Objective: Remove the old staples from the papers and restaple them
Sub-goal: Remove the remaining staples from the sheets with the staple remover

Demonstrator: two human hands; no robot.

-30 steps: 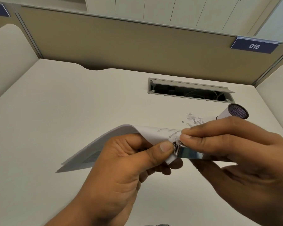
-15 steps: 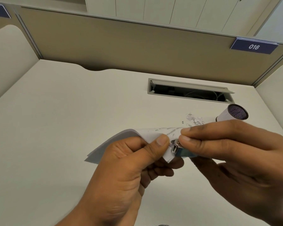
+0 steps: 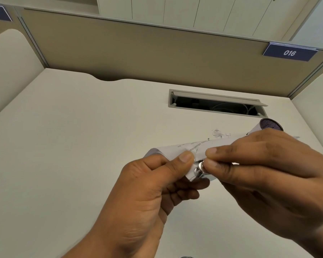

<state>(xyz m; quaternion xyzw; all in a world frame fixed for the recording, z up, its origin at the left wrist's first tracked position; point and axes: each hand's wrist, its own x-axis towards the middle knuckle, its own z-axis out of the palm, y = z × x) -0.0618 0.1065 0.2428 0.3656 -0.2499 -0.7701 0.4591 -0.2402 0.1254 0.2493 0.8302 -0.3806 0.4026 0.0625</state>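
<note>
My left hand (image 3: 147, 190) pinches the corner of a curled set of printed white papers (image 3: 179, 148), thumb on top, held above the desk. My right hand (image 3: 268, 175) grips a small shiny metal tool (image 3: 199, 169), likely a staple remover, with thumb and fingers. The tool's tip touches the paper corner right beside my left thumb. Most of the tool is hidden under my right fingers. The staple itself cannot be made out.
Small torn paper bits and loose staples (image 3: 219, 134) lie on the cream desk (image 3: 73, 146). A white cylinder with a dark mesh end (image 3: 267, 125) lies behind my right hand. An open cable slot (image 3: 216, 105) sits in the desk near the beige partition (image 3: 138, 56).
The papers have curled up and drawn rightward into my left hand; the long flat sheet edge at left is gone. Both hands stay together at the corner, slightly lower.
</note>
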